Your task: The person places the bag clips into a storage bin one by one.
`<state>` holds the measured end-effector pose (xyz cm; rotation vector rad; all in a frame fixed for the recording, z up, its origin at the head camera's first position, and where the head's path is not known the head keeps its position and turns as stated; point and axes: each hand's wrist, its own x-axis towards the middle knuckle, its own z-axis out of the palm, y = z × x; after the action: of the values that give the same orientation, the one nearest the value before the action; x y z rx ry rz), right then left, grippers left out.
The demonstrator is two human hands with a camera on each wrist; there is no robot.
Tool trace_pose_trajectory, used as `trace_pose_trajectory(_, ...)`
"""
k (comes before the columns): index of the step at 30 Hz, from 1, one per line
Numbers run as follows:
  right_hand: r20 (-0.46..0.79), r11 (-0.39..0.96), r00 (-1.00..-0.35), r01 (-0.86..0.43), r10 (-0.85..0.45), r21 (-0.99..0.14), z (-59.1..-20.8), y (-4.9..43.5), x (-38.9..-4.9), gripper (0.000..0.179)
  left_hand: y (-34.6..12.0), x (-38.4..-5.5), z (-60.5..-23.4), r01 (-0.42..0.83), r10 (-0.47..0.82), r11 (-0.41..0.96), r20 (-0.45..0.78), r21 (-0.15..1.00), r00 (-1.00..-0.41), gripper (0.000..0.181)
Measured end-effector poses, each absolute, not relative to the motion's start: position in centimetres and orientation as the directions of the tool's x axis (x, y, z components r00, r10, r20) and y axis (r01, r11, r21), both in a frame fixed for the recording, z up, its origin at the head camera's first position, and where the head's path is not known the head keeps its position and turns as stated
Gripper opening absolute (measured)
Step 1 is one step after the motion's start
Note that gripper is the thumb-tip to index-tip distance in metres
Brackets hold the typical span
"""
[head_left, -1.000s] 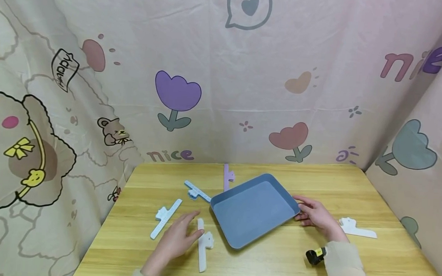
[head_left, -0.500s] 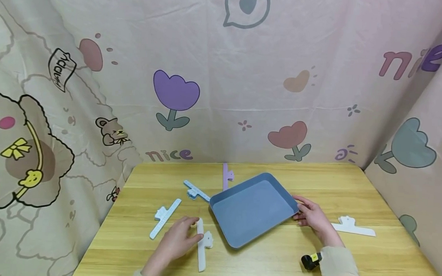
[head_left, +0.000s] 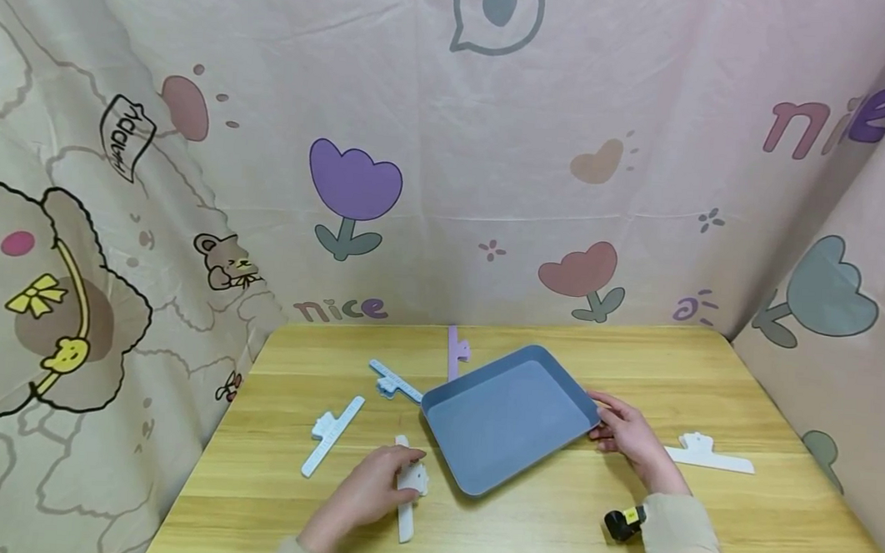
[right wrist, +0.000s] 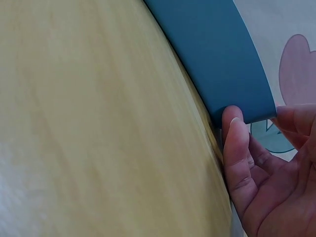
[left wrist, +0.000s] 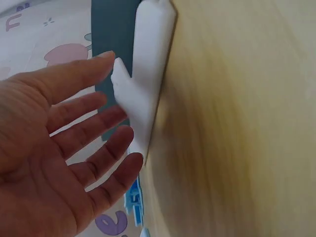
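Observation:
In the head view a white sealing clip (head_left: 405, 521) lies lengthwise on the table, left of a blue-grey rectangular tray (head_left: 510, 422). My left hand (head_left: 371, 490) is over it, thumb and fingers spread on either side of its raised handle. The left wrist view has the thumb near the tip of that clip (left wrist: 150, 54) and the other fingers loosely bent, without a clear grip. At the tray's right corner, my right hand (head_left: 629, 441) holds the edge. Close up, a fingertip (right wrist: 233, 117) presses the tray's outer wall (right wrist: 222, 59) and another finger touches the rim.
A pale blue clip (head_left: 332, 438) and a bluer clip (head_left: 394, 382) lie at left. Behind the tray is a purple clip (head_left: 453, 352). Another white clip (head_left: 714, 460) is beyond my right wrist. A patterned curtain (head_left: 447, 185) borders the wooden table (head_left: 534, 532).
My left hand has moved right, from beside the white clip to over its handle. My right hand stays at the tray's corner, its forearm shifted slightly left. The tray looks still.

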<state>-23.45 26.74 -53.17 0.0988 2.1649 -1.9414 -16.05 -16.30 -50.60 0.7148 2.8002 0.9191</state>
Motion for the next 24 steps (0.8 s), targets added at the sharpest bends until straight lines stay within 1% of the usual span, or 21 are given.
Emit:
trace_pose_trajectory(7, -0.211, 0.121, -0.972, 0.198, -0.108, -0.973, -53.2, 26.7, -23.4, 0.045, -15.9, -16.3, -50.8, 0.408, 0.493, 0.708, 0.010, 0.576, -0.870, 0.047)
trace_pose_trajectory(17, -0.211, 0.122, -0.971, 0.198, -0.108, -0.973, -53.1, 26.6, -23.3, 0.045, -16.2, -16.6, -50.8, 0.392, 0.470, 0.691, 0.035, 0.607, -0.882, 0.041)
trace_pose_trajectory(24, -0.217, 0.122, -0.971, 0.205, -0.100, -0.971, -53.1, 26.6, -23.3, 0.045, -16.9, -17.0, -50.6, 0.418, 0.474, 0.672, 0.080, 0.612, -0.877, 0.023)
